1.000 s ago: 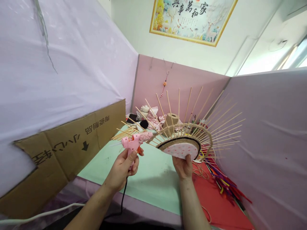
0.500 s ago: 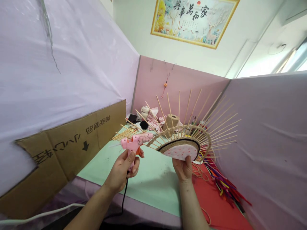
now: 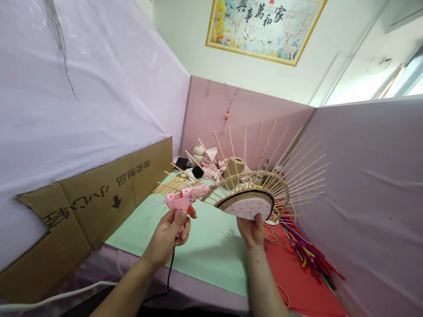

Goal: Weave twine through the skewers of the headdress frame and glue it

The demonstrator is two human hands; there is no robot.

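My left hand (image 3: 172, 235) is closed round the handle of a pink hot glue gun (image 3: 187, 197), with a clear glue stick poking out of its back. The gun's nozzle points right, at the left end of a twine band on a fan-shaped craft piece (image 3: 251, 204). Whether the tip touches the band I cannot tell. My right hand (image 3: 253, 231) grips this piece from below at its white, red-dotted half-round base. Twine and a black cord edge the base, and several thin wooden sticks (image 3: 245, 145) radiate upward and outward through the twine band.
Behind the piece stand a twine spool (image 3: 236, 165), a white jar (image 3: 198, 154) and crumpled pink cloth. Loose sticks (image 3: 168, 186) lie at the left. Colourful pipe cleaners (image 3: 307, 251) rest on a red sheet (image 3: 291, 281). A cardboard strip (image 3: 95, 202) borders the left; partitions surround the table.
The camera view has shifted very slightly. Both hands, the glue gun and the craft piece keep nearly the same places relative to one another.
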